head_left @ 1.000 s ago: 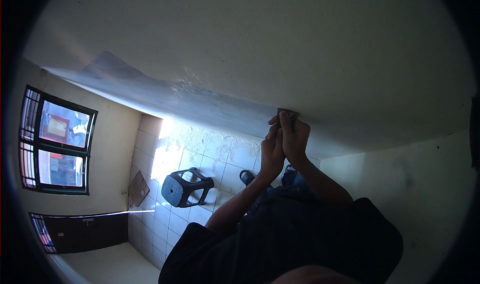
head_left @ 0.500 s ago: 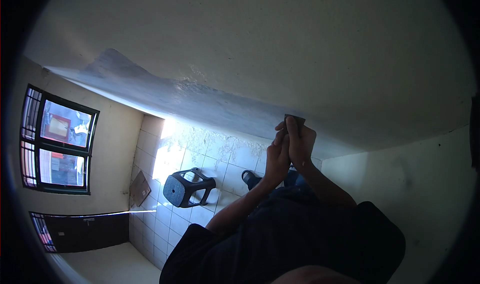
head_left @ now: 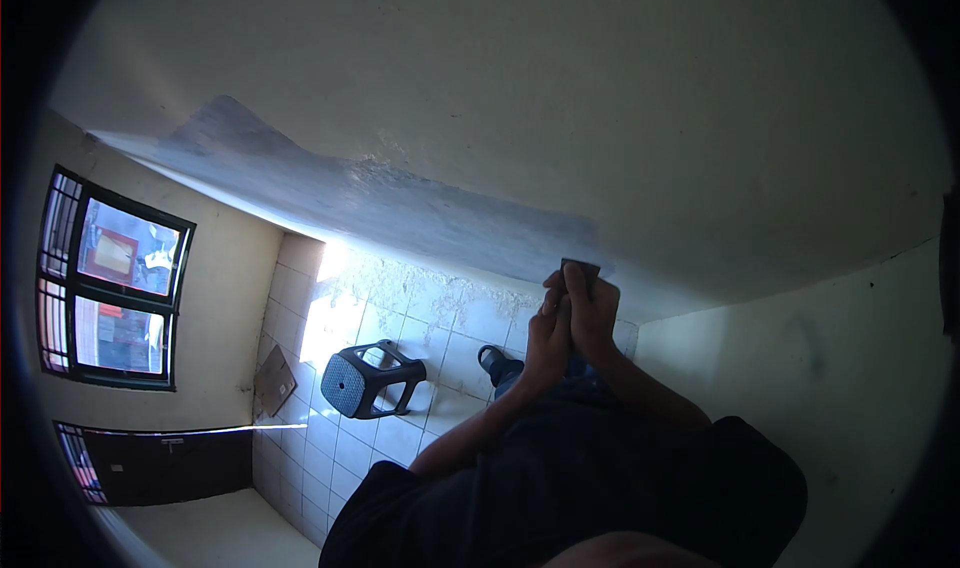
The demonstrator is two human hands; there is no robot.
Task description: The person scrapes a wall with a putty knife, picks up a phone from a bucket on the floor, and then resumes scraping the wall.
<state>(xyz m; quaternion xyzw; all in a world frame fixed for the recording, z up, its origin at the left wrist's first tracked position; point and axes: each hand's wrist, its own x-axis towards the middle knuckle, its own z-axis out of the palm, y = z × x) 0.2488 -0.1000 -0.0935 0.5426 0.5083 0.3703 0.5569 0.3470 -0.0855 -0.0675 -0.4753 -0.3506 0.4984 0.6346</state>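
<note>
Head cam: left hand point(head_left: 548, 330) and right hand point(head_left: 592, 306) squeezed together, pinning a small dark rectangular pad point(head_left: 580, 265) low on the pale plaster wall point(head_left: 500, 118). If the pad slips, knuckles probably scrape.

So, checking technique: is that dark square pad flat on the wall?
Flat: small dark square pad lies against the wall under the right hand.
</note>
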